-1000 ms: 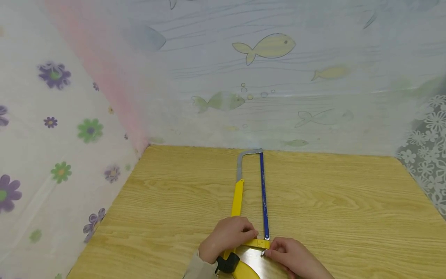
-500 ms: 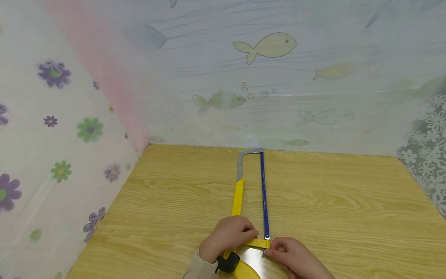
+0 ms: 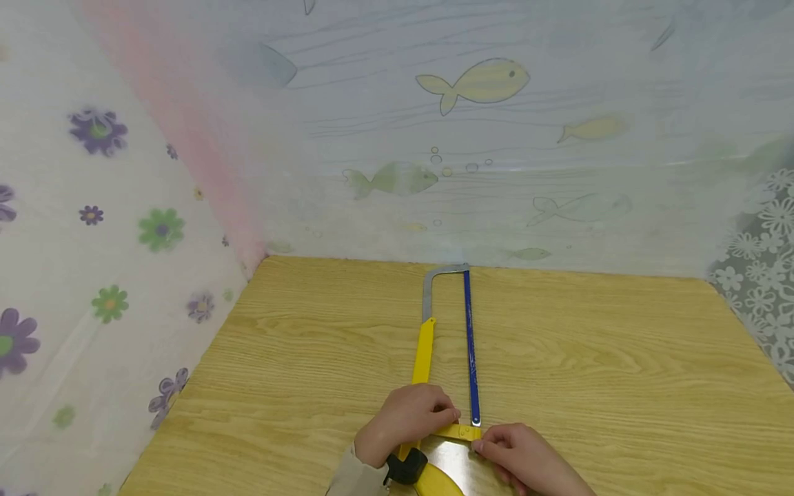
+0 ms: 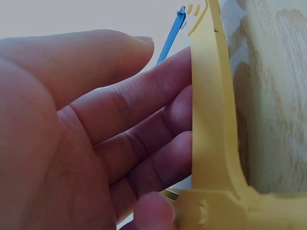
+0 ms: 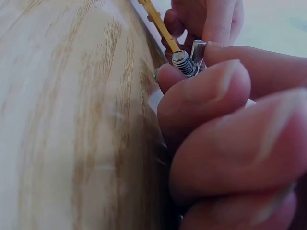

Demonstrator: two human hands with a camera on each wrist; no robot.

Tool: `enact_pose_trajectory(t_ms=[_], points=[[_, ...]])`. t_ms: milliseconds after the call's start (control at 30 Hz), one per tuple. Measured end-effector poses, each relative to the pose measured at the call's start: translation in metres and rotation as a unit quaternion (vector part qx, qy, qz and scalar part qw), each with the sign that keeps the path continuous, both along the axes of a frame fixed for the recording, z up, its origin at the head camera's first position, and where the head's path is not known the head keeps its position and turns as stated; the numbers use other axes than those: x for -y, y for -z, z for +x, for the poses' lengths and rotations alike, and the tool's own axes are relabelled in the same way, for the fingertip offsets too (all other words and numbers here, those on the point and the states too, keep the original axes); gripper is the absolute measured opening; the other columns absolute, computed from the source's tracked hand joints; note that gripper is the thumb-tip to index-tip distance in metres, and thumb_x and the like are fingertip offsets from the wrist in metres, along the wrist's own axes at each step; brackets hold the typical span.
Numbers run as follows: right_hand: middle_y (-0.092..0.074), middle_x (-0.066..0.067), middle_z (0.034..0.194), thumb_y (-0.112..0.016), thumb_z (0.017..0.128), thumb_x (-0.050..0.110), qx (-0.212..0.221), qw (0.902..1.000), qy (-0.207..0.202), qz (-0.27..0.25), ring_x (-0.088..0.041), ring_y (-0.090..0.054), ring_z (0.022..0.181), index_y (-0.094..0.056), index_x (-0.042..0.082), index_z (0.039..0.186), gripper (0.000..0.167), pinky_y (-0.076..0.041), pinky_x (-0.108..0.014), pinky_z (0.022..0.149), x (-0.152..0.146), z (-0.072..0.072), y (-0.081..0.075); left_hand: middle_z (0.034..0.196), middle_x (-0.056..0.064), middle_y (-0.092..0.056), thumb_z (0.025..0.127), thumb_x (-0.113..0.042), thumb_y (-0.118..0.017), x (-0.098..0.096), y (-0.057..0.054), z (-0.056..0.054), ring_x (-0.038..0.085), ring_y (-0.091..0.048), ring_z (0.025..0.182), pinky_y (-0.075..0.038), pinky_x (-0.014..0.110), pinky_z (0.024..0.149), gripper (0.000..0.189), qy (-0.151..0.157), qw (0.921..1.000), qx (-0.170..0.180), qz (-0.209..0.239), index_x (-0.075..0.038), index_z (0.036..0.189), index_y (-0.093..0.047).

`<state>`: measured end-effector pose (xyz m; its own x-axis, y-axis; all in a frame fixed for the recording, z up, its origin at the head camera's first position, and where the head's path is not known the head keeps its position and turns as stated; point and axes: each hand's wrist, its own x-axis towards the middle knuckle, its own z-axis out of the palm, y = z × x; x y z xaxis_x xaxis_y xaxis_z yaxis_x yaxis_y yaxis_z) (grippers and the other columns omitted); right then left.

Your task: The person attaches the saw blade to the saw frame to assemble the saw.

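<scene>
A hacksaw [image 3: 424, 353] with a yellow and grey frame lies on the table, its blue blade [image 3: 471, 344] running along the right side. My left hand [image 3: 412, 417] holds the frame near its handle end; in the left wrist view the fingers [image 4: 158, 86] bend in against the yellow frame [image 4: 211, 105], their tips hidden by it, while the thumb stands off. At the blade's near end my right hand [image 3: 524, 455] pinches a metal wing nut [image 5: 197, 50] between thumb and forefinger. The threaded bolt end [image 5: 181, 61] sticks out through it. My other right fingers are curled below.
The wood-grain table [image 3: 298, 358] runs back to a wall sheet [image 3: 372, 124] printed with fish, which the saw's far end nearly reaches. A flowered sheet [image 3: 130, 262] borders the left. A black strap mount [image 3: 406, 467] sits at the left wrist.
My right thumb and forefinger have turned slightly at the wing nut, whose metal wing showed below the fingers before and is now covered in the head view. The left hand and saw stay put.
</scene>
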<state>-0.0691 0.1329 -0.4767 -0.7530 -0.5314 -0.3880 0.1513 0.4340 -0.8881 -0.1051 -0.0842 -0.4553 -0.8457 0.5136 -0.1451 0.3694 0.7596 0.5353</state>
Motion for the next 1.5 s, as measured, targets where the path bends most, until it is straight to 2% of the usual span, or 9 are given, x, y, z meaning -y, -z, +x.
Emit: enact_pose_trajectory(t_ms=[400,733,900,1100,1300,1500], points=[[-0.041,0.005,0.047,-0.053,0.085,0.046,-0.027,0.9995,-0.008,0.014,-0.007,-0.033,0.032,-0.062,0.012,0.076,0.037,-0.028,-0.023,0.033,0.0019,0.0003,-0.0023,0.076,-0.022,-0.054,0.088,-0.041,-0.051,-0.0001,0.0014,-0.0012,-0.004,-0.047,0.065,-0.038,0.019,0.059,0.024,-0.001,1.0,0.007,0.004,-0.03,0.081,-0.07],[-0.04,0.005,0.047,-0.053,0.086,0.044,-0.014,0.9998,-0.016,0.003,-0.006,-0.032,0.032,-0.062,0.011,0.075,0.036,-0.028,-0.023,0.033,-0.0004,0.0,-0.0011,0.077,-0.022,-0.055,0.088,-0.042,-0.051,-0.0007,0.0014,-0.0008,-0.003,-0.048,0.066,-0.039,0.02,0.059,0.024,-0.004,1.0,0.006,0.0,-0.03,0.081,-0.07],[-0.04,0.005,0.046,-0.054,0.085,0.043,-0.022,0.9996,-0.018,0.009,-0.006,-0.033,0.031,-0.065,0.014,0.079,0.032,-0.028,-0.022,0.033,-0.0005,-0.0004,0.0002,0.076,-0.022,-0.055,0.088,-0.041,-0.051,-0.0006,0.0016,-0.0008,-0.003,-0.048,0.065,-0.038,0.019,0.058,0.023,-0.002,1.0,0.004,-0.001,-0.03,0.082,-0.07],[-0.039,0.005,0.043,-0.057,0.082,0.045,-0.031,0.9992,0.001,0.027,-0.005,-0.033,0.03,-0.064,0.015,0.077,0.032,-0.027,-0.021,0.032,0.0015,0.0002,0.0016,0.076,-0.022,-0.054,0.088,-0.041,-0.051,-0.0008,0.0017,-0.0002,-0.003,-0.046,0.064,-0.038,0.019,0.057,0.023,-0.001,1.0,0.0,0.001,-0.029,0.081,-0.07],[-0.037,0.004,0.043,-0.061,0.08,0.045,-0.028,0.9989,0.024,0.028,-0.007,-0.033,0.029,-0.058,0.011,0.075,0.034,-0.026,-0.023,0.032,0.0027,0.0004,0.0024,0.075,-0.021,-0.054,0.088,-0.041,-0.051,-0.0008,0.0016,0.0,-0.003,-0.046,0.062,-0.037,0.019,0.056,0.024,-0.001,1.0,0.0,0.002,-0.029,0.081,-0.07],[-0.037,0.004,0.043,-0.062,0.079,0.044,-0.019,0.9993,0.028,0.015,-0.007,-0.033,0.029,-0.055,0.01,0.076,0.035,-0.026,-0.022,0.032,0.0023,-0.0005,0.0033,0.075,-0.022,-0.054,0.087,-0.042,-0.051,-0.0009,0.0013,-0.0002,-0.003,-0.046,0.063,-0.037,0.019,0.057,0.024,-0.001,1.0,-0.001,-0.002,-0.029,0.08,-0.07]])
